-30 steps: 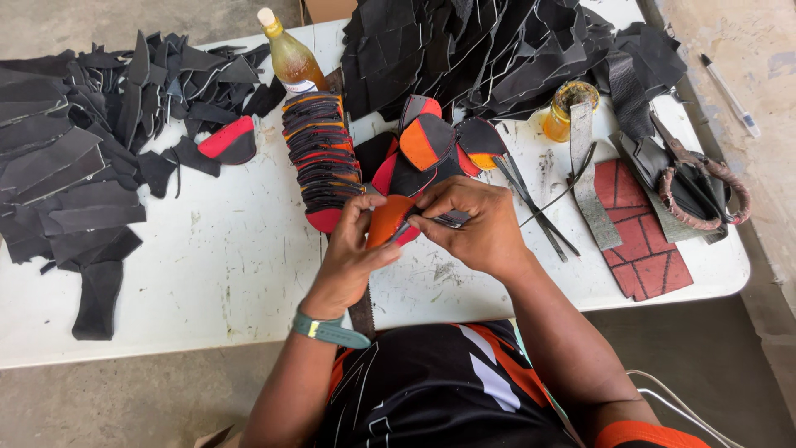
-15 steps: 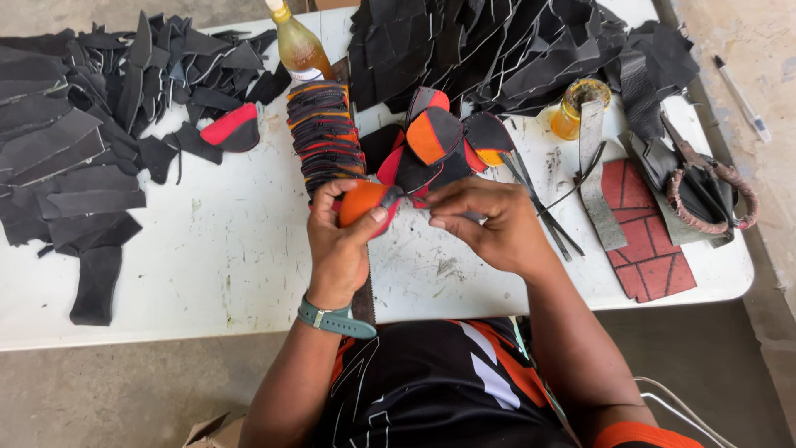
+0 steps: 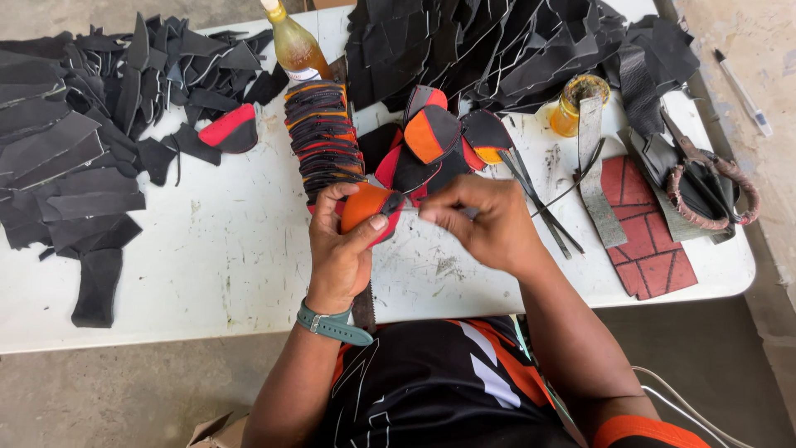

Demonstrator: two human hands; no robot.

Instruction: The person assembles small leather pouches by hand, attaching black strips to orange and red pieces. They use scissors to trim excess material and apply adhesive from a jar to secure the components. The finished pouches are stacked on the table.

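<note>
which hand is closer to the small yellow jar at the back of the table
Right. The right hand is in front and to the left of the yellow jar, well apart from it. The left hand is farther left, gripping an orange piece.

My left hand [image 3: 338,249] holds a cut piece [image 3: 365,206] over the table [image 3: 215,265], near its front edge; my right hand [image 3: 485,222] sits just right of it, fingertips at the piece's right end. Directly behind my left hand lies a long stack of cut pieces [image 3: 323,137], with a bottle [image 3: 294,48] behind that. Right of the stack lies a cluster of joined pieces [image 3: 435,145]. Heaps of scraps [image 3: 75,141] fill the left side. Far right, scissors [image 3: 705,187] lie beside a grid-marked sheet [image 3: 651,241], a small jar [image 3: 576,104] behind them.
</note>
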